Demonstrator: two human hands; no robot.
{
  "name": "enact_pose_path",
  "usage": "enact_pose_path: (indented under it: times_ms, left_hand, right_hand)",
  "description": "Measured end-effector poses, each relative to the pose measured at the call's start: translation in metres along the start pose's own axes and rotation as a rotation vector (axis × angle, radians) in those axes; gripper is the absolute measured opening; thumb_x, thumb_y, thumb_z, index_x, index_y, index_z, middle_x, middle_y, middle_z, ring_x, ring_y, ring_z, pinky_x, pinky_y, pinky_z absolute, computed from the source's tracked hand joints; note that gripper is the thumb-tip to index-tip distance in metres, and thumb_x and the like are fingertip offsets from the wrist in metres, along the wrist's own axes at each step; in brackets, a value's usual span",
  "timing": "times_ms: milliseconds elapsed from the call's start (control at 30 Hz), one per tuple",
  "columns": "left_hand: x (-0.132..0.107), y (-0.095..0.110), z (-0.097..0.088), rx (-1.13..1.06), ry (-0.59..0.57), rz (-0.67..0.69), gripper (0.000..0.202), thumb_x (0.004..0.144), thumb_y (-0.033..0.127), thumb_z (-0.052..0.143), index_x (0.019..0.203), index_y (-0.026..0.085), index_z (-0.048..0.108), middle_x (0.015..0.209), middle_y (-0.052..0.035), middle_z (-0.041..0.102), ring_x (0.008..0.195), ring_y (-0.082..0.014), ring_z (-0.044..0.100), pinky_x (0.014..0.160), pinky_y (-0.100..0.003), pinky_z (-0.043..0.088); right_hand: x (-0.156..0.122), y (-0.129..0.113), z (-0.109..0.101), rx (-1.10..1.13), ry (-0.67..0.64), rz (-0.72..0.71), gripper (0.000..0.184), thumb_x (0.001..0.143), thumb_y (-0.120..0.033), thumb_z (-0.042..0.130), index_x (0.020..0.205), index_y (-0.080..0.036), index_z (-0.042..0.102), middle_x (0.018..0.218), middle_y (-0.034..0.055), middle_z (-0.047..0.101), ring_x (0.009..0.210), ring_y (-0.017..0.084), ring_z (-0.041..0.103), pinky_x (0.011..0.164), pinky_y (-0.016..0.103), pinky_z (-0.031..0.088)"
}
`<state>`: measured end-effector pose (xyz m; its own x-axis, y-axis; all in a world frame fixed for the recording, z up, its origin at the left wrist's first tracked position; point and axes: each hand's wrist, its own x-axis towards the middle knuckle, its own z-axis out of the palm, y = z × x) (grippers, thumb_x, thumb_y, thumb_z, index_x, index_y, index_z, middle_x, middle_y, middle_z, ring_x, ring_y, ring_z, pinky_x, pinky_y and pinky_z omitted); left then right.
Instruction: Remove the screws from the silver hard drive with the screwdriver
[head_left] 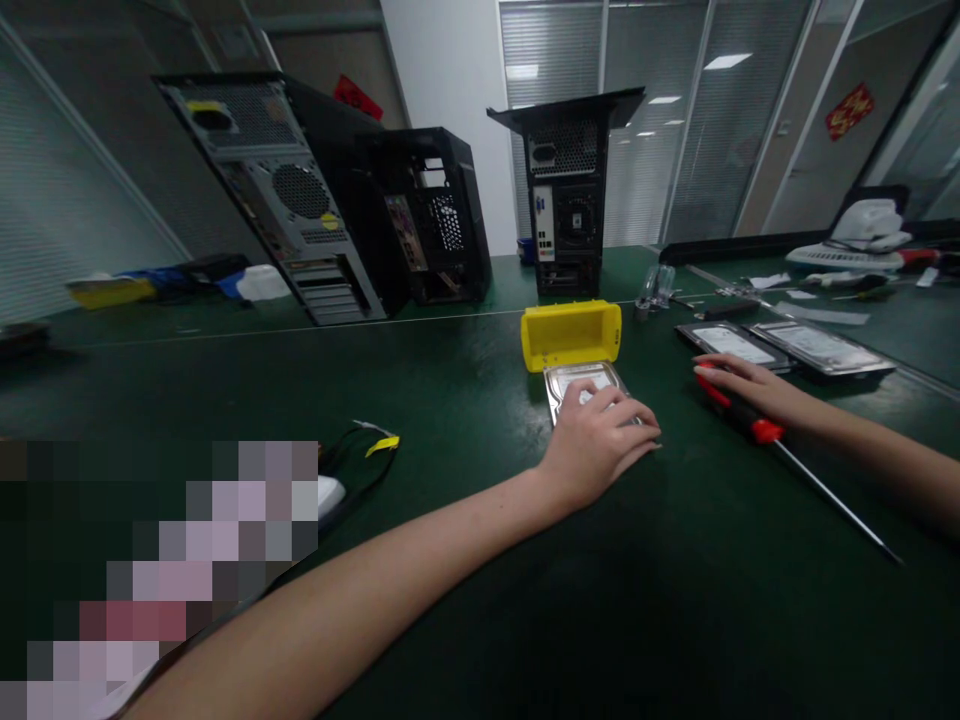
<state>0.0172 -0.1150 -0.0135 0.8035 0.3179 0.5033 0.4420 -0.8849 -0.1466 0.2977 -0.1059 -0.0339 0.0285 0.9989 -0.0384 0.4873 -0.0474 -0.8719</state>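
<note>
My left hand (pixel 600 440) reaches across the middle of the table, fingers curled over a silver hard drive (pixel 564 378) with a white label. The hand hides the near part of the drive. Just behind the drive, a yellow plastic box (pixel 571 338) stands on its side with its hollow towards me. To the right, my right hand (pixel 757 388) has its fingers wrapped over the butt of a red and black screwdriver (pixel 766 430). The long metal shaft points down to the right. Two more hard drives, one darker (pixel 731 345) and one silver (pixel 821 347), lie beyond this hand.
Open computer cases stand along the back: a large one (pixel 300 200), a smaller black one (pixel 439 220) and one with a tilted top panel (pixel 566 190). A cable with a yellow tag (pixel 382 446) lies left. Tools and paper scraps (pixel 821 313) are scattered at the far right.
</note>
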Motion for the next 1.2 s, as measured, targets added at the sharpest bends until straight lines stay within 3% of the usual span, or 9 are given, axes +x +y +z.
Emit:
enact_pose_path:
  times_ms: [133,300,367,433,633,700,767,867,1200]
  left_hand:
    - [0.000,-0.001,0.000,-0.043,-0.006,-0.016,0.022,0.091,0.030,0.043,0.102,0.028,0.062,0.109,0.0029,0.062,0.098,-0.0171,0.051,0.086,-0.038,0.025]
    - [0.001,-0.003,0.000,-0.073,-0.015,-0.034,0.022,0.090,0.031,0.044,0.104,0.025,0.061,0.110,0.0014,0.062,0.100,-0.0178,0.051,0.087,-0.038,0.025]
    - [0.002,-0.004,0.001,-0.077,-0.021,-0.029,0.023,0.090,0.031,0.044,0.104,0.025,0.061,0.110,0.0010,0.062,0.100,-0.0183,0.050,0.087,-0.038,0.025]
    - [0.002,-0.004,0.002,-0.070,-0.030,-0.028,0.023,0.090,0.032,0.044,0.105,0.024,0.061,0.111,0.0008,0.061,0.101,-0.0187,0.050,0.087,-0.038,0.026]
    - [0.002,-0.004,0.005,-0.062,-0.042,-0.051,0.025,0.088,0.035,0.046,0.107,0.024,0.059,0.111,0.0008,0.061,0.103,-0.0199,0.049,0.087,-0.038,0.027]
    - [0.002,-0.004,0.005,-0.068,-0.041,-0.055,0.024,0.089,0.035,0.046,0.106,0.025,0.060,0.111,0.0009,0.061,0.102,-0.0196,0.049,0.087,-0.038,0.027]
    - [0.002,-0.004,0.005,-0.070,-0.044,-0.059,0.024,0.089,0.035,0.046,0.105,0.025,0.060,0.111,0.0016,0.061,0.102,-0.0193,0.049,0.088,-0.038,0.026]
    - [0.003,-0.005,0.005,-0.072,-0.049,-0.074,0.023,0.089,0.036,0.045,0.101,0.024,0.061,0.112,0.0026,0.061,0.102,-0.0191,0.049,0.088,-0.038,0.026]
    - [0.005,-0.008,0.006,-0.161,-0.063,-0.115,0.022,0.089,0.036,0.045,0.099,0.026,0.062,0.109,0.0045,0.062,0.101,-0.0179,0.049,0.088,-0.038,0.025]
  right_hand:
    - [-0.006,-0.008,0.000,0.239,-0.058,0.074,0.036,0.090,-0.041,0.040,0.111,-0.015,0.051,0.098,0.0070,0.055,0.079,0.011,0.054,0.070,0.028,0.048]
    - [-0.017,-0.051,0.004,0.586,-0.072,-0.063,0.045,0.089,-0.050,0.033,0.120,-0.020,0.044,0.086,0.0041,0.052,0.068,0.009,0.050,0.066,0.028,0.047]
    - [-0.022,-0.076,0.004,0.689,-0.060,-0.147,0.040,0.088,-0.052,0.034,0.117,-0.027,0.048,0.082,0.0007,0.048,0.060,0.006,0.043,0.055,0.020,0.042]
    - [-0.026,-0.101,0.003,0.770,-0.041,-0.236,0.035,0.087,-0.050,0.036,0.106,-0.026,0.053,0.077,-0.0008,0.044,0.052,0.003,0.034,0.044,0.016,0.031]
    - [-0.025,-0.157,0.011,0.913,-0.013,-0.475,0.018,0.088,-0.035,0.037,0.083,-0.020,0.047,0.062,-0.0044,0.031,0.041,0.002,0.021,0.037,0.014,0.017]
    - [-0.020,-0.168,0.018,0.926,-0.007,-0.550,0.017,0.081,-0.036,0.047,0.080,-0.020,0.043,0.056,-0.0059,0.027,0.037,0.003,0.017,0.032,0.016,0.013]
    - [-0.015,-0.174,0.024,0.925,-0.016,-0.622,0.021,0.075,-0.036,0.053,0.076,-0.019,0.040,0.052,-0.0071,0.025,0.034,0.003,0.015,0.029,0.017,0.011]
    - [-0.008,-0.176,0.032,0.887,-0.084,-0.675,0.021,0.076,-0.036,0.051,0.073,-0.019,0.039,0.047,-0.0075,0.025,0.031,0.003,0.016,0.027,0.019,0.012]
    - [-0.005,-0.166,0.042,0.826,-0.174,-0.681,0.016,0.082,-0.033,0.040,0.075,-0.018,0.041,0.046,-0.0063,0.029,0.028,0.004,0.019,0.027,0.018,0.014]
